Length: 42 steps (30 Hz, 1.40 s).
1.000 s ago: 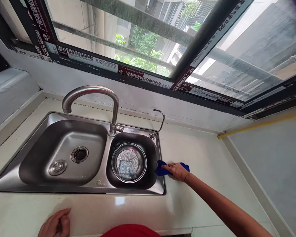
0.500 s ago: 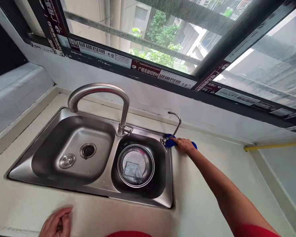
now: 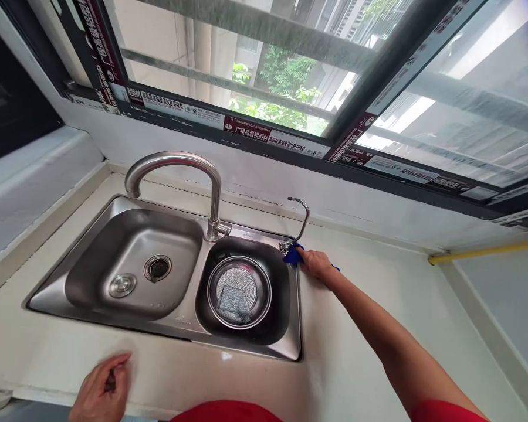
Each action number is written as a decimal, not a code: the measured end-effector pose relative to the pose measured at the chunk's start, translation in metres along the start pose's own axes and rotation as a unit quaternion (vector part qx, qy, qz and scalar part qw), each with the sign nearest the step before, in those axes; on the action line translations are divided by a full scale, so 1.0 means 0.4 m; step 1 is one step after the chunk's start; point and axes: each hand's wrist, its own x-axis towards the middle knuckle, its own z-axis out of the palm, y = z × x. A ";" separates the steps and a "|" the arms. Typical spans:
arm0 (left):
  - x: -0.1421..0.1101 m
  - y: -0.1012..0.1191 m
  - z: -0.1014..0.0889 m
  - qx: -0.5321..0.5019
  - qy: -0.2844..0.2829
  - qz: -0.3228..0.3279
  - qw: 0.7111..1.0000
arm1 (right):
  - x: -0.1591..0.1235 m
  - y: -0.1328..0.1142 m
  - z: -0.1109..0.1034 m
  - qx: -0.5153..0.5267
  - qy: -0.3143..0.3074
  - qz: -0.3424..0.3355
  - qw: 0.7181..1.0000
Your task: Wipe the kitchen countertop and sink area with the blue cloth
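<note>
My right hand [image 3: 317, 264] grips a blue cloth [image 3: 293, 254] at the back right corner of the sink. The cloth lies against the base of a thin, curved chrome tap [image 3: 306, 220], and a bit of blue shows behind the wrist. Near the counter's front edge, my left hand [image 3: 102, 387] rests empty, its index finger stretched out and its thumb a little apart. Between the hands is the double-bowl steel sink [image 3: 189, 313]. Its right bowl holds a round metal strainer basin [image 3: 264, 305] with a folded grey mesh cloth [image 3: 234, 303] inside.
A large arched faucet [image 3: 176, 157] rises between the bowls, its spout over the left one. In the left bowl are a dark drain opening [image 3: 158, 268] and a loose metal strainer plug [image 3: 122, 285]. A window stands behind; a yellow pipe [image 3: 484, 250] runs along the right wall.
My right hand has pushed the blue cloth slightly left, around the small tap's base and over the sink rim. The view has shifted a little. My left hand stays on the counter.
</note>
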 end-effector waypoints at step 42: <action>-0.013 -0.011 0.010 -0.050 -0.054 -0.090 0.993 | -0.294 -0.099 0.142 0.059 -0.015 -0.023 0.998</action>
